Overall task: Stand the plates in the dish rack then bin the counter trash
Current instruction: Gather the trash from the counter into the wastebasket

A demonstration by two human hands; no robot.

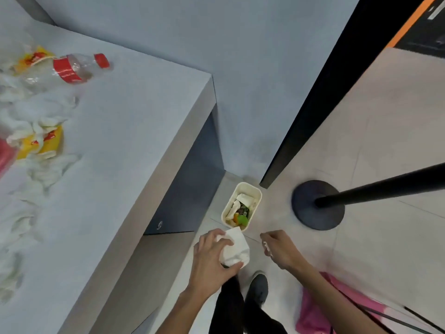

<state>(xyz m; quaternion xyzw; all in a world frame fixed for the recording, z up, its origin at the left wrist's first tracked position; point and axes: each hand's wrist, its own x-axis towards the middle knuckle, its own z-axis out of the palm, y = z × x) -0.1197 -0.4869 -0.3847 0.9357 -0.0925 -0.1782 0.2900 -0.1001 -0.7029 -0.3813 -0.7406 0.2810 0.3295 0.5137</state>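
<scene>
Holding crumpled paper above the floor bin

Lying across the pale grey countertop (134,121) at far left is the remaining trash: crumpled white tissues (41,114), two yellow-and-red plastic wrappers (45,143), and a clear plastic bottle with a red label and red cap (77,67) on its side near the back. The scene is blurred here, so finer detail is lost.

Past the counter's end, over the tiled floor, the left hand (212,256) grips a wad of crumpled white paper (234,249), fingers and thumb curled round it. The wad hangs just short of the small cream rectangular waste bin (257,192), which stands on the floor in the corner by the wall and already holds white scraps and bits of green and orange.

Beside the bin, the right hand (279,249) has its fingers curled inward; a sliver of white shows at the fingertips, but whether it is pinched there cannot be told.

Farther right stands a black post on a round black base (317,204), and a pink cloth (313,312) shows at the lower edge.
</scene>
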